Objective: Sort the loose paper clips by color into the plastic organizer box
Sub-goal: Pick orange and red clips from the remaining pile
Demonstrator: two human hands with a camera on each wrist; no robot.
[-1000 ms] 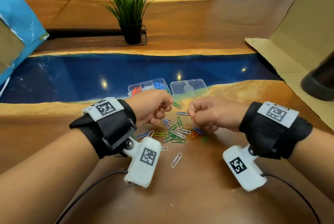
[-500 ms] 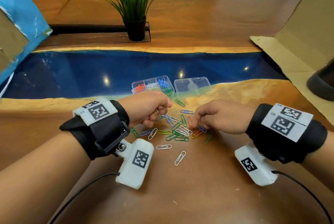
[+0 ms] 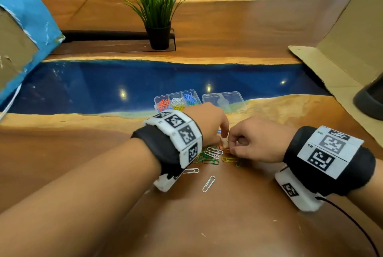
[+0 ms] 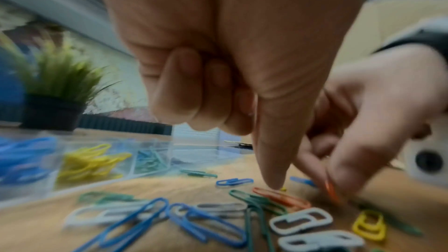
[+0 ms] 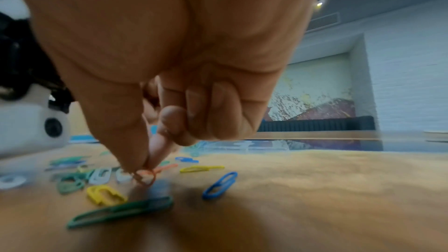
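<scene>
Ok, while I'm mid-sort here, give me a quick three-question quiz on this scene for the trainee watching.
1. True or false: the right hand pinches an orange paper clip.
2. The lid of the box is: A) shut over the clips; B) open, lying to the box's right; C) held up in the left hand.
3. In the head view, what colour is the lone clip lying nearest the person?

Key: 1 true; 2 B; 3 white.
</scene>
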